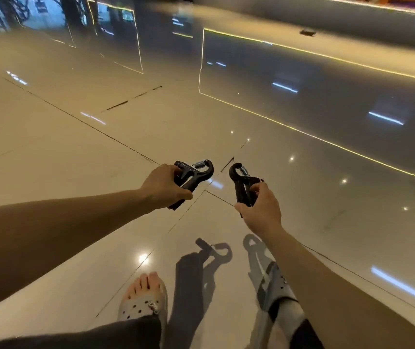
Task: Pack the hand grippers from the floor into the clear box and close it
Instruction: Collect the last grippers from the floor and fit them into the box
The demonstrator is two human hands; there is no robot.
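Note:
My left hand [162, 186] is closed around the handles of a black hand gripper [196, 172] with a metal spring at its top, held in the air above the floor. A second black hand gripper [239, 181] sits in my right hand [261, 207], which grips its handles, spring end pointing up and away. The two grippers hang side by side, a short gap between them. Their shadows fall on the tiles below. No clear box shows in this view.
Glossy beige floor tiles [100, 152] spread all around, with dark reflective panels [302, 79] edged in light strips at the back right. My two feet in grey perforated sandals [142, 306] stand at the bottom.

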